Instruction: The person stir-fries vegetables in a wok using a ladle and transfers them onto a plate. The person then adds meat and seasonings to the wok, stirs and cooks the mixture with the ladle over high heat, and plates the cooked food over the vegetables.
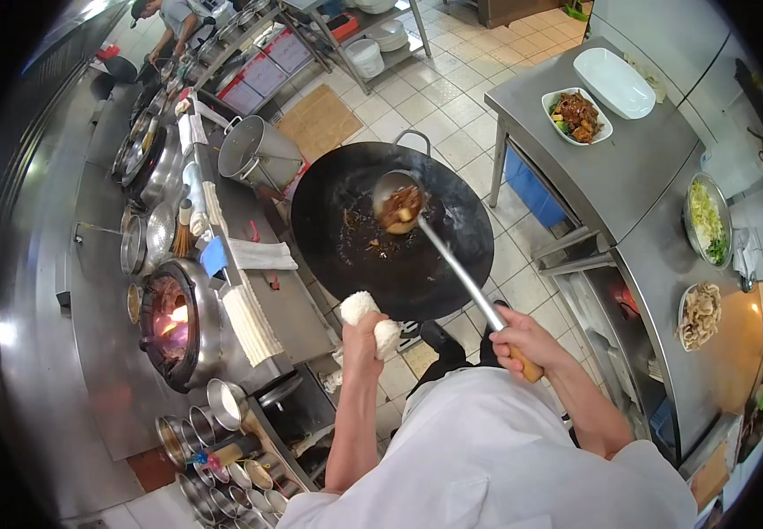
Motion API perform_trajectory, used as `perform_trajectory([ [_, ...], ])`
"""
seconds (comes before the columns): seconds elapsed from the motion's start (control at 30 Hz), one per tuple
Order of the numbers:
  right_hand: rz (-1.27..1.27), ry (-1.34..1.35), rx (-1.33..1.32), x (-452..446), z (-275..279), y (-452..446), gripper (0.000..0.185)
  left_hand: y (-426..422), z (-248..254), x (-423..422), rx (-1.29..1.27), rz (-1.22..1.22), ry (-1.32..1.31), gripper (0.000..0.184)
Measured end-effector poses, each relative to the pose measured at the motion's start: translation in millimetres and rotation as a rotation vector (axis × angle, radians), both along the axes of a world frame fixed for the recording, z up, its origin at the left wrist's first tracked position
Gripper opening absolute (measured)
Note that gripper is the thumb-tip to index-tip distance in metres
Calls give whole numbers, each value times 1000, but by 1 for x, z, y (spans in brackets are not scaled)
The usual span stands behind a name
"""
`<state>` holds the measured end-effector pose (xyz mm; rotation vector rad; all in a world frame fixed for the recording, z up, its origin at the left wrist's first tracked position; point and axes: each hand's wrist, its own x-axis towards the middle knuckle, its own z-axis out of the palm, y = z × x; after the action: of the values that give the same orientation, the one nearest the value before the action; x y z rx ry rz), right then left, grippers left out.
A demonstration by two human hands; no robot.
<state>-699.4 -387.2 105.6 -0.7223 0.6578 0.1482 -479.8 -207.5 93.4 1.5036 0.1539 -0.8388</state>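
My left hand is closed around a bunched white cloth at the near rim of a large black wok. The wok's handle on that side is hidden under the cloth. A long-handled ladle is in my right hand, its fingers wrapped round the wooden end. The ladle's bowl is over the wok and holds brown, saucy food. Dark sauce and small bits lie on the wok's bottom, with some steam rising. The wok is held away from the stove, above the tiled floor.
A lit burner flames at left. Near it are a tall metal pot and several seasoning containers. The steel counter at right carries a filled dish, a white oblong plate and a vegetable bowl. Another person stands far back.
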Motion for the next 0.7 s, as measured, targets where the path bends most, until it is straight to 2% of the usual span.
perform_trajectory([
  [0.07,-34,-94,457,-4,-2,3,52,-2,-15,5,-33,20,-17,22],
  [0.1,-33,-164,632,-9,-10,2,48,-3,-17,8,-20,11,18,23],
  [0.13,-33,-166,635,-13,-15,1,48,-3,-18,10,-7,0,55,23],
  [0.2,-68,-305,1087,-22,-22,-1,48,0,-7,11,18,16,124,24],
  [0.33,-85,-263,973,-42,-17,-13,49,14,15,13,12,81,290,26],
  [0.43,-59,-83,334,-43,5,-33,57,23,23,11,-7,85,255,28],
  [0.47,-54,-82,332,-40,14,-32,57,25,23,11,-24,79,224,28],
  [0.53,22,89,-116,-32,25,-29,60,23,21,9,-18,77,182,26],
  [0.57,48,106,-179,-32,22,-24,60,19,19,8,-11,69,137,25],
  [0.6,49,102,-181,-30,21,-18,60,14,15,6,-13,71,134,25],
  [0.67,45,78,11,-24,19,-6,58,1,2,3,-25,133,-10,27],
  [0.7,42,-3,163,-23,16,-2,56,-5,-8,3,-54,119,-132,22],
])
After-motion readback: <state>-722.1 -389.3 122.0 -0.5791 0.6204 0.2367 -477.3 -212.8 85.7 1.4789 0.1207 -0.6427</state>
